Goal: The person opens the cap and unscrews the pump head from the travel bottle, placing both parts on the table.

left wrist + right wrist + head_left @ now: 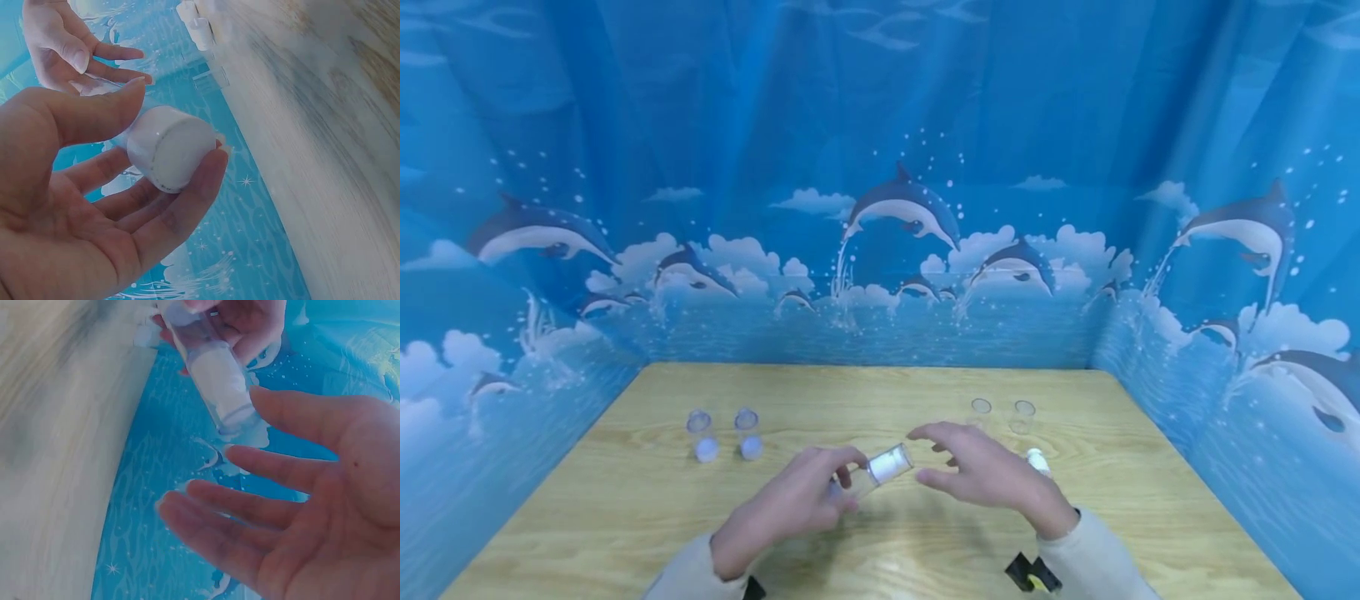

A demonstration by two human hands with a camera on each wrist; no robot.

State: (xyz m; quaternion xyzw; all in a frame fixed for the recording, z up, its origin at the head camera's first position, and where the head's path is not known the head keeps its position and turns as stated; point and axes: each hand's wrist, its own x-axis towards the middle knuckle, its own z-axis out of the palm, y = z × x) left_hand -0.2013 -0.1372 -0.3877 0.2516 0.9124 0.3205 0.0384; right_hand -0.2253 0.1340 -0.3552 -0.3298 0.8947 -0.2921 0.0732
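Note:
My left hand pinches a clear cylindrical container between thumb and fingers, above the middle of the table. The container is tilted, its far end pointing up and to the right. A white piece sits inside that far end. Its near end is a smooth whitish round base or cap, held by my left fingertips. My right hand is just right of the container, fingers spread and fairly straight, holding nothing. In the right wrist view the right thumb comes close to the container's far end; whether it touches cannot be told.
On the wooden table, two clear containers with whitish ends stand at the left. Two clear open cylinders stand at the back right. A small white bottle is partly hidden by my right hand. A blue dolphin curtain encloses the table.

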